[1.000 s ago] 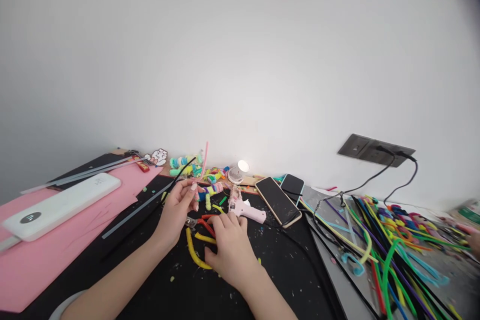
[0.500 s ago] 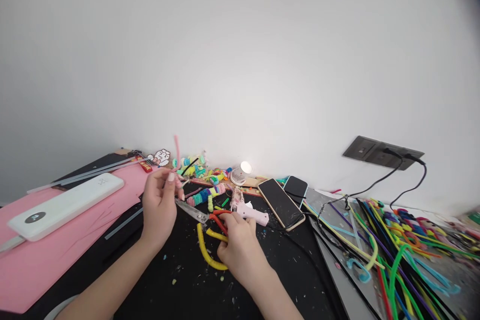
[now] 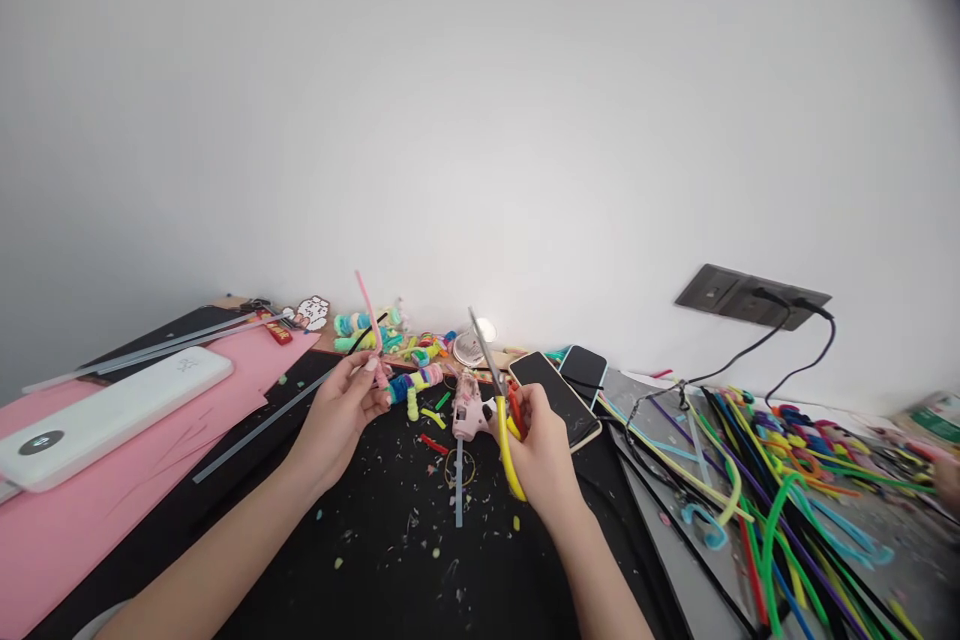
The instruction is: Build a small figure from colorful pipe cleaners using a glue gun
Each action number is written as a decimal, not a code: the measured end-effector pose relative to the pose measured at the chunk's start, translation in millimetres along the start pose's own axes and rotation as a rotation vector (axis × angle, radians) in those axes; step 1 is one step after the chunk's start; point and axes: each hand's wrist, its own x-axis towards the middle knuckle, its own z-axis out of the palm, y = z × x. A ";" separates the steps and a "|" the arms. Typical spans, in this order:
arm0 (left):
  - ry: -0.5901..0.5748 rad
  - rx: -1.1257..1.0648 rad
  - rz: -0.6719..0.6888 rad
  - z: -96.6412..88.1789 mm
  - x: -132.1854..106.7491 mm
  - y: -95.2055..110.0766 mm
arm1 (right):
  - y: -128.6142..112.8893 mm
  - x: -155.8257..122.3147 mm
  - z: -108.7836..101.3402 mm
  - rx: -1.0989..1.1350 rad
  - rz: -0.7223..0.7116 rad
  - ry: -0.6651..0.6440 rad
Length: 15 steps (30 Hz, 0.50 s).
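Note:
My left hand (image 3: 346,412) pinches a pink pipe cleaner (image 3: 368,308), whose straight end sticks up above the fingers; its lower part looks coiled and is partly hidden by them. In my right hand (image 3: 546,442) is a pair of scissors (image 3: 504,420) with yellow and red handles, the blades upright and pointing toward the wall. Just left of the scissors lies a pale pink glue gun (image 3: 471,408) with a glue stick (image 3: 459,485) poking out of its back. Beside my left fingertips rests a multicoloured coiled pipe-cleaner piece (image 3: 414,382).
A white power bank (image 3: 120,410) lies on pink sheets (image 3: 67,540) at left. Two phones (image 3: 551,390) (image 3: 584,367) sit behind my right hand. Many loose pipe cleaners (image 3: 780,520) cover the right side, below a wall socket (image 3: 750,296) with cables. Another person's hand (image 3: 946,482) shows at the right edge.
My right hand has moved right and away from the left with the scissors, whose blades now point up. My left hand has shifted slightly right, still holding the pink pipe cleaner. Another hand appears at far right.

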 end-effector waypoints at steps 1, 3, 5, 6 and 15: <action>-0.019 -0.006 -0.041 1.1 -0.8 -1.2 | -0.1 -0.2 -0.5 -0.027 0.004 0.005; -0.045 -0.003 -0.093 2.8 -2.2 -3.8 | 1.5 -0.9 -0.6 -0.066 0.003 0.004; -0.069 0.020 -0.114 3.6 -3.3 -6.3 | 5.3 -1.8 0.6 -0.090 0.003 -0.005; -0.087 0.034 -0.115 3.8 -3.9 -7.6 | 7.2 -2.4 1.5 -0.103 0.006 -0.012; -0.224 0.083 -0.179 3.3 -10.3 -13.6 | 1.7 -8.8 3.8 -0.226 0.011 -0.110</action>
